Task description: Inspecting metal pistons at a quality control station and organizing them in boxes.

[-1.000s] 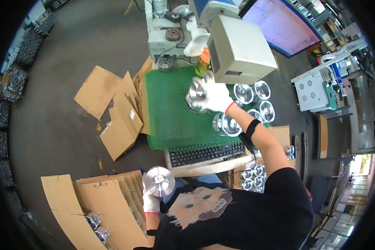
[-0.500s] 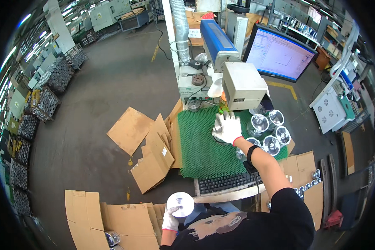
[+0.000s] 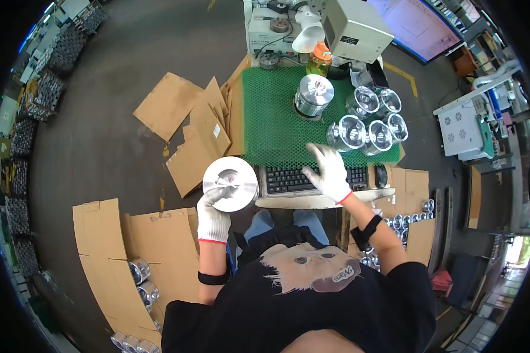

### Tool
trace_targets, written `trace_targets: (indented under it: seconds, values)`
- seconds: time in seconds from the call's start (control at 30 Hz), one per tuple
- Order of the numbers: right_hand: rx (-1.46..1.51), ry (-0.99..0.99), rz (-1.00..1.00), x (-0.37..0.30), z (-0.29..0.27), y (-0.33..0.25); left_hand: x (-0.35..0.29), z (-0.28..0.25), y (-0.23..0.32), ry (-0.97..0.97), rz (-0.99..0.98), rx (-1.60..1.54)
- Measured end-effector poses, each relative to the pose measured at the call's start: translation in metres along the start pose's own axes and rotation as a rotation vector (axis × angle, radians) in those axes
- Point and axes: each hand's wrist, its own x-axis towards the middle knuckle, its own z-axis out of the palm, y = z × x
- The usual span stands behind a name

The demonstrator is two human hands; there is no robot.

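A shiny metal piston (image 3: 240, 197) is in my left hand (image 3: 213, 216), its round face turned up and my gloved thumb resting on it. It is held left of the keyboard, off the table's front edge. My right hand (image 3: 330, 173), gloved in white, hovers over the keyboard (image 3: 288, 179) with fingers apart and nothing in them. Another piston (image 3: 315, 91) stands upright on the green mesh mat (image 3: 271, 120), apart from both hands. Several more pistons (image 3: 350, 132) stand grouped on the mat's right side, hollow ends up.
Beyond the mat stand an orange-capped bottle (image 3: 319, 60), a beige machine head (image 3: 359, 32) and a monitor (image 3: 421, 23). A mouse (image 3: 380, 175) lies beside the keyboard. Flattened cardboard (image 3: 200, 132) leans at the left. Cardboard boxes (image 3: 103, 259) with pistons flank me.
My right hand has let go of the piston on the mat and drawn back toward me. My left hand has lifted its piston forward. The view has tilted down.
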Motion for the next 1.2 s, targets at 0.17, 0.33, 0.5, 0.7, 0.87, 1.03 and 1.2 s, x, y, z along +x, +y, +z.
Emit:
trace_targets:
  seconds: [0.17, 0.33, 0.5, 0.7, 0.87, 1.03, 1.2]
  values:
    - [0.091, -0.065, 0.164, -0.058, 0.006, 0.011, -0.009, 0.023, -0.001, -0.097, -0.066, -0.11]
    - [0.403, -0.138, 0.397, -0.079, 0.002, 0.012, -0.019, 0.033, -0.014, -0.057, -0.03, -0.075]
    - [0.748, -0.208, 0.601, -0.061, -0.005, 0.011, -0.037, 0.055, -0.018, -0.052, -0.086, -0.12]
    - [1.846, -0.633, 0.713, -0.025, -0.001, -0.021, -0.045, 0.036, -0.022, -0.168, -0.175, -0.202]
    - [2.247, -0.607, 1.119, -0.014, 0.015, -0.08, -0.038, -0.037, -0.034, -0.198, -0.367, -0.37]
    - [1.949, -0.692, 1.169, -0.001, 0.052, -0.078, -0.015, -0.074, -0.056, -0.042, -0.455, -0.128]
    - [0.461, -0.663, 0.201, 0.06, 0.08, -0.049, -0.011, -0.1, -0.062, 0.122, -0.091, 0.533]
